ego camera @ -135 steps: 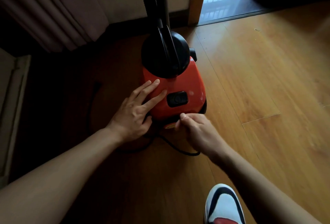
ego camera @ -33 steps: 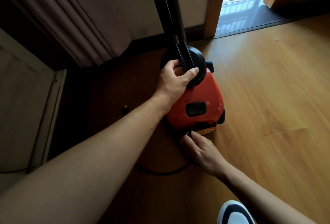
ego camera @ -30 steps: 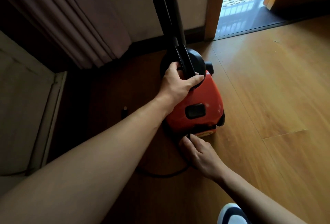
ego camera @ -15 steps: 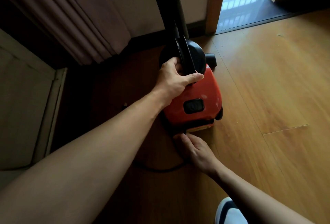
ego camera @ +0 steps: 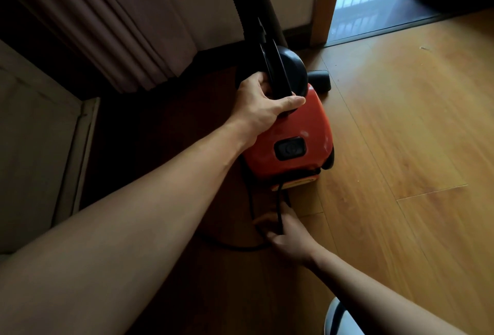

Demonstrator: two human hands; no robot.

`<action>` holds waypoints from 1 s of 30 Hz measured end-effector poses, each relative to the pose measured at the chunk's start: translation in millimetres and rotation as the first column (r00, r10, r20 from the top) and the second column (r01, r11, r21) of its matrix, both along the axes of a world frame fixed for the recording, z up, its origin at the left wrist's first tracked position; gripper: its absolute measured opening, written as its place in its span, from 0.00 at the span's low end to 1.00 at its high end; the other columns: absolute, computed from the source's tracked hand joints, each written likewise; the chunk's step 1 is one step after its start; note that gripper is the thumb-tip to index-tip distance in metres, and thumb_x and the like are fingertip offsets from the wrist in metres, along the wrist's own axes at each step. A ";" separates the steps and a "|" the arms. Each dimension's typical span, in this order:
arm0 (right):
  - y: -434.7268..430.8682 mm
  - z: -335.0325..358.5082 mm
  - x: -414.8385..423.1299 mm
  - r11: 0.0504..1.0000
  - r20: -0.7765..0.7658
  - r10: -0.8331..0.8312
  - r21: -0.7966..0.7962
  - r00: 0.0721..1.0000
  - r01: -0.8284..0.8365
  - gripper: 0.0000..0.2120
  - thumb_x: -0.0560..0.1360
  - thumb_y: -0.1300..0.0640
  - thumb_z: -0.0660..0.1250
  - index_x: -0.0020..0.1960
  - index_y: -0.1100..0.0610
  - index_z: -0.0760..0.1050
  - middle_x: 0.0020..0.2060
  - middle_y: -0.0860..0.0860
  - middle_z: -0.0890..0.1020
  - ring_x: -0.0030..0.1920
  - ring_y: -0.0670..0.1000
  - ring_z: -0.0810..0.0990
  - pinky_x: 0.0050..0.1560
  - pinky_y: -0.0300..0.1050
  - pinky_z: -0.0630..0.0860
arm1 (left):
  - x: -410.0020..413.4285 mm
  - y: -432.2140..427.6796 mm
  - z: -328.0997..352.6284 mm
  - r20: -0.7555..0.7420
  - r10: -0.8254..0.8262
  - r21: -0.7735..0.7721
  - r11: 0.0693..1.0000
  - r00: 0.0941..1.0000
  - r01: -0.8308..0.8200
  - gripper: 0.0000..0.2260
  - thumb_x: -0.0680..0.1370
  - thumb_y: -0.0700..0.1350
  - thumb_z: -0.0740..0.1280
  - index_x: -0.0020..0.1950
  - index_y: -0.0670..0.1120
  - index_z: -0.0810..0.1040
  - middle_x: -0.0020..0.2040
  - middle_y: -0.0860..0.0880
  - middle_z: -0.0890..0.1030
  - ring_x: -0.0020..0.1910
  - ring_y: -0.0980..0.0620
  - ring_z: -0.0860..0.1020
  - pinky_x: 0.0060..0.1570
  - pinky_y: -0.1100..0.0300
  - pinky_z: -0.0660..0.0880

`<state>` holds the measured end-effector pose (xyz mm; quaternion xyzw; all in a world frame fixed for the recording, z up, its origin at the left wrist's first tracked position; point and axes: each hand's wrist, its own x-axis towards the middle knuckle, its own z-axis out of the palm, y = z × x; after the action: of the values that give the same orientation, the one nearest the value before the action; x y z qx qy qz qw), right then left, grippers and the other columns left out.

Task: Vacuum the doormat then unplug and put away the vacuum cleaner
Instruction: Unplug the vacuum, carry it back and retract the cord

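On the wooden floor [ego camera: 387,147] by the curtain [ego camera: 120,27], the red vacuum cleaner [ego camera: 291,126] is sitting. The left hand [ego camera: 262,106] is curling its fingers round the handle [ego camera: 276,78]. The right hand [ego camera: 290,238] is pinching the cord [ego camera: 280,206] just behind the vacuum cleaner. I think the putting-away step is going on; next, the loose cord needs tucking in.
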<state>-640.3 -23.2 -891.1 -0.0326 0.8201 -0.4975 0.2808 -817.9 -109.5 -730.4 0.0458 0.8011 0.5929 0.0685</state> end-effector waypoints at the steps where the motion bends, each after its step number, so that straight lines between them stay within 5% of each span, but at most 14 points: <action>1: -2.7 1.3 -2.2 0.996 -0.035 0.022 0.087 0.999 -0.019 0.20 0.79 0.57 0.64 0.66 0.38 0.75 0.73 0.48 0.64 0.73 0.52 0.62 0.69 0.49 0.70 | -1.1 -0.1 0.2 0.004 0.005 0.002 1.000 1.000 -0.005 0.24 0.64 0.46 0.83 0.57 0.46 0.80 0.52 0.51 0.85 0.52 0.54 0.83 0.58 0.50 0.80; 5: -12.3 5.0 -14.4 0.961 -0.105 0.099 0.268 0.989 -0.068 0.23 0.81 0.50 0.64 0.76 0.42 0.68 0.77 0.50 0.61 0.77 0.56 0.58 0.75 0.52 0.63 | -3.5 -2.7 -2.0 0.024 0.005 0.004 1.000 1.000 -0.006 0.25 0.63 0.47 0.83 0.57 0.46 0.80 0.52 0.51 0.85 0.53 0.53 0.83 0.58 0.49 0.80; 11: -23.9 6.4 -25.5 0.939 -0.038 0.229 0.271 0.973 -0.211 0.27 0.80 0.61 0.65 0.77 0.53 0.66 0.75 0.53 0.66 0.74 0.57 0.66 0.73 0.49 0.67 | -6.8 -10.4 -2.8 0.026 -0.021 -0.004 1.000 0.999 0.021 0.23 0.65 0.44 0.82 0.57 0.45 0.80 0.51 0.50 0.85 0.51 0.53 0.84 0.56 0.51 0.81; 18: -23.7 21.6 1.9 0.921 0.108 0.383 -0.120 0.917 -0.370 0.13 0.78 0.53 0.64 0.59 0.47 0.83 0.55 0.45 0.85 0.55 0.44 0.83 0.58 0.48 0.81 | -12.5 -16.7 -1.7 0.009 -0.043 -0.023 0.999 0.999 0.043 0.25 0.63 0.47 0.83 0.57 0.45 0.80 0.51 0.50 0.85 0.52 0.53 0.84 0.57 0.50 0.80; 21: -19.2 29.2 12.5 0.904 0.137 0.403 -0.213 0.905 -0.370 0.10 0.76 0.51 0.65 0.41 0.48 0.84 0.37 0.49 0.83 0.38 0.52 0.81 0.42 0.57 0.77 | -13.3 -16.4 -2.9 0.004 -0.045 -0.035 0.998 0.999 0.045 0.27 0.61 0.50 0.82 0.56 0.47 0.80 0.51 0.51 0.85 0.53 0.53 0.83 0.58 0.50 0.80; 23: -14.6 31.5 20.5 0.895 0.111 0.417 -0.225 0.902 -0.386 0.14 0.78 0.52 0.66 0.34 0.49 0.81 0.32 0.47 0.79 0.34 0.54 0.77 0.36 0.50 0.72 | -13.1 -15.9 -3.7 0.007 -0.053 -0.032 0.998 0.999 0.053 0.26 0.62 0.49 0.83 0.56 0.47 0.80 0.51 0.50 0.85 0.53 0.53 0.84 0.57 0.50 0.80; 26: -2.5 31.6 28.7 0.913 0.117 0.375 -0.221 0.920 -0.344 0.17 0.79 0.49 0.67 0.32 0.43 0.80 0.31 0.43 0.77 0.33 0.43 0.73 0.37 0.42 0.69 | -12.2 -15.5 -3.2 0.016 -0.062 -0.026 0.998 0.998 0.063 0.24 0.64 0.46 0.82 0.57 0.45 0.80 0.51 0.50 0.85 0.52 0.53 0.84 0.57 0.51 0.81; 30: 18.1 31.1 33.5 0.948 0.128 0.263 -0.219 0.956 -0.232 0.17 0.78 0.45 0.65 0.38 0.54 0.84 0.40 0.45 0.78 0.40 0.45 0.76 0.45 0.45 0.73 | -12.1 -19.5 -3.5 0.028 -0.066 -0.037 0.997 0.997 0.067 0.24 0.64 0.46 0.82 0.57 0.45 0.80 0.51 0.49 0.85 0.52 0.53 0.84 0.57 0.50 0.80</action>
<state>-606.8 -5.1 -860.1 -0.1247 0.7305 -0.5397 0.3995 -829.9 -129.0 -733.9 0.0632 0.8091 0.5758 0.0995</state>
